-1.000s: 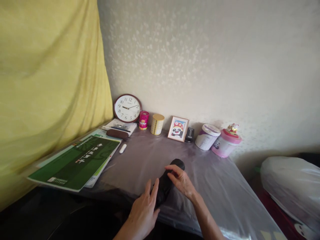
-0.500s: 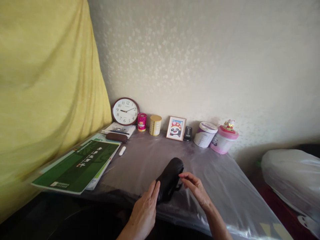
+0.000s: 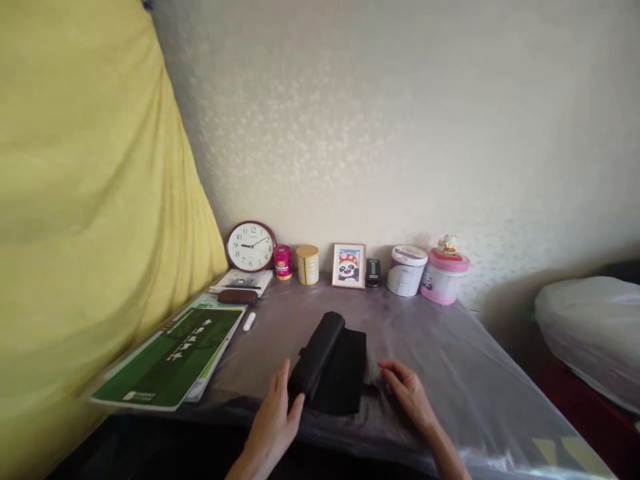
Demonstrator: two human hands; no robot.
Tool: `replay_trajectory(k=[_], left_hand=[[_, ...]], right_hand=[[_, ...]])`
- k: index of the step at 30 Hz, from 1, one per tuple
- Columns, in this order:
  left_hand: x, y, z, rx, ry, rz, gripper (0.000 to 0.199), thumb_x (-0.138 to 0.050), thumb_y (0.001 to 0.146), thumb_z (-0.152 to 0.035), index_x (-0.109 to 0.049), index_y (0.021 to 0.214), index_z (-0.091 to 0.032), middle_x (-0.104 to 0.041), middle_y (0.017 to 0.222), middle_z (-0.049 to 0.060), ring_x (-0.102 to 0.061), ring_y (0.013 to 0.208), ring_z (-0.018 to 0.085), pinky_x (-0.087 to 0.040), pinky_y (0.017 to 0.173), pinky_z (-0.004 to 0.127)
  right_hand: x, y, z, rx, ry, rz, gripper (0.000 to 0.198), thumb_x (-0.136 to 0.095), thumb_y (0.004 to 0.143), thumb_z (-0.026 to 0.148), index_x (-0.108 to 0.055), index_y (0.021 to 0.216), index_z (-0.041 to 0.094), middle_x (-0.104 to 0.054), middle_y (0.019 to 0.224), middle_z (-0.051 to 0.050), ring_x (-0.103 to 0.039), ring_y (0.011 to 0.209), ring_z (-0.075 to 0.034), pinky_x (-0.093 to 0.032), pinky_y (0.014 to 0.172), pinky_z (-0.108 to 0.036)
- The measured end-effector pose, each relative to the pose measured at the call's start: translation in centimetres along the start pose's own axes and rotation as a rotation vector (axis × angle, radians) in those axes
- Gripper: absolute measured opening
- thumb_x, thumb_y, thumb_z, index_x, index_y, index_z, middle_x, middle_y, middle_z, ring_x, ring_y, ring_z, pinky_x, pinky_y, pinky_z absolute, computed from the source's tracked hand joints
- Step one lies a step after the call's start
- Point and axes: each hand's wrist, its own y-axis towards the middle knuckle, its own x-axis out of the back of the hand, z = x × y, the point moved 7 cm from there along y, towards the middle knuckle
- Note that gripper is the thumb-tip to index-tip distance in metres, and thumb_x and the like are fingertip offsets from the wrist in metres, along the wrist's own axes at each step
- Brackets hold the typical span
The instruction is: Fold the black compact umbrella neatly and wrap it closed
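Note:
A black roll-up case (image 3: 320,353) lies at the near middle of the table, partly unrolled. Its left side is still a thick roll, while a flat flap (image 3: 343,377) spreads to the right with a short strap (image 3: 371,389) at its edge. My left hand (image 3: 277,407) rests against the near left end of the roll, thumb and fingers spread apart. Just right of the strap is my right hand (image 3: 404,390), its fingers loosely bent and apart, with nothing visible in them. Whatever the roll contains is hidden.
Green-covered books (image 3: 175,357), a brown case (image 3: 237,297) and a small white object (image 3: 249,321) lie at left. Along the wall stand a clock (image 3: 251,247), a pink can (image 3: 283,262), a yellow-lidded can (image 3: 308,265), a panda picture frame (image 3: 349,265), and two tubs (image 3: 407,271).
The black case has gone from a closed roll to partly unrolled, with its flap laid out rightward. My left hand has shifted left and spread; my right hand has moved slightly right. The view has tilted up.

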Motion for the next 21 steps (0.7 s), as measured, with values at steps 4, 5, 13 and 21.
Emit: replay_trajectory(k=[4, 5, 13, 21], left_hand=[[1.0, -0.9, -1.1, -0.132, 0.334, -0.031, 0.056, -0.024, 0.087, -0.016, -0.010, 0.141, -0.023, -0.016, 0.149, 0.012, -0.050, 0.117, 0.020, -0.047, 0.086, 0.030], [0.9, -1.0, -1.3, -0.150, 0.387, 0.002, 0.061, -0.027, 0.085, -0.012, -0.009, 0.141, -0.024, -0.011, 0.150, 0.011, -0.051, 0.116, 0.019, -0.046, 0.087, 0.028], [-0.5, 0.3, -1.3, -0.137, 0.574, 0.093, 0.089, -0.035, 0.064, 0.006, -0.003, 0.142, -0.022, -0.011, 0.150, 0.011, -0.046, 0.121, 0.019, -0.042, 0.089, 0.023], [1.2, 1.1, -0.9, 0.105, -0.277, 0.225, 0.072, -0.049, 0.068, -0.026, -0.024, 0.136, -0.019, -0.066, 0.083, 0.002, -0.058, 0.055, 0.012, -0.043, 0.049, 0.021]], right_hand=[[0.0, -0.1, 0.2, 0.039, 0.036, 0.001, 0.032, -0.053, 0.070, 0.044, -0.065, 0.087, 0.020, -0.056, 0.057, 0.003, -0.049, 0.048, -0.013, -0.036, 0.046, -0.024], [0.0, -0.2, 0.3, 0.050, 0.043, -0.005, 0.032, -0.052, 0.069, 0.044, -0.065, 0.085, 0.020, -0.058, 0.060, 0.002, -0.050, 0.049, -0.013, -0.037, 0.047, -0.024], [0.2, -0.2, 0.3, 0.112, 0.090, -0.005, 0.032, -0.051, 0.070, 0.043, -0.064, 0.085, 0.018, -0.061, 0.065, 0.000, -0.051, 0.049, -0.014, -0.040, 0.049, -0.025], [0.7, -0.5, 0.6, 0.125, 0.116, -0.042, 0.030, -0.051, 0.068, 0.046, -0.067, 0.078, 0.023, -0.058, 0.057, 0.002, -0.052, 0.048, -0.016, -0.041, 0.046, -0.026]])
